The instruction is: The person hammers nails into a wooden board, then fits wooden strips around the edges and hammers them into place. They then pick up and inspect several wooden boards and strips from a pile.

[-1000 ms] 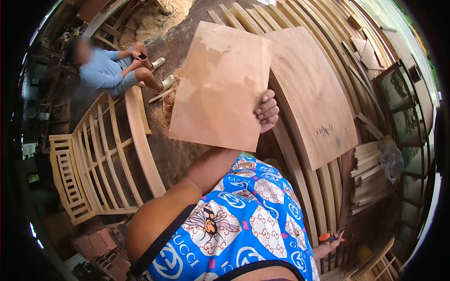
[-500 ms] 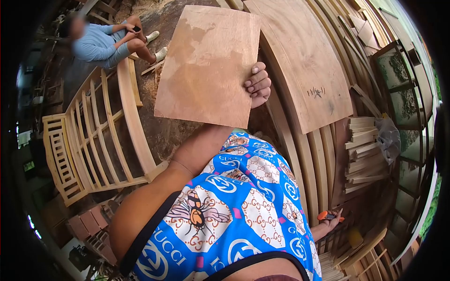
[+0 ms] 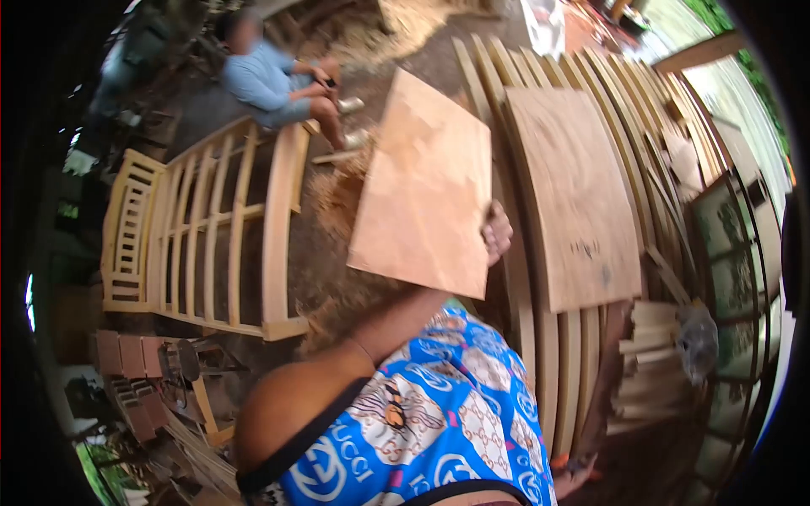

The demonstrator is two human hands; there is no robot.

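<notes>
My left hand grips the right edge of a thin rectangular plywood sheet and holds it up in front of me, tilted. My bare left arm runs from the shoulder at the lower left up behind the sheet. My right hand hangs low at the bottom edge, partly cut off, and is closed on a small orange-handled tool. A larger plywood panel with a dark scribble lies on rows of long curved wooden slats to the right.
A slatted wooden frame lies on the dirt floor at left. A person in a blue shirt sits beyond it. Cut wood pieces are stacked at right, framed panels lean further right, and bricks sit at lower left.
The view has swung, so the frame and seated person sit further right. The plywood sheet has turned more edge-on and dropped lower. My right hand has sunk to the bottom edge.
</notes>
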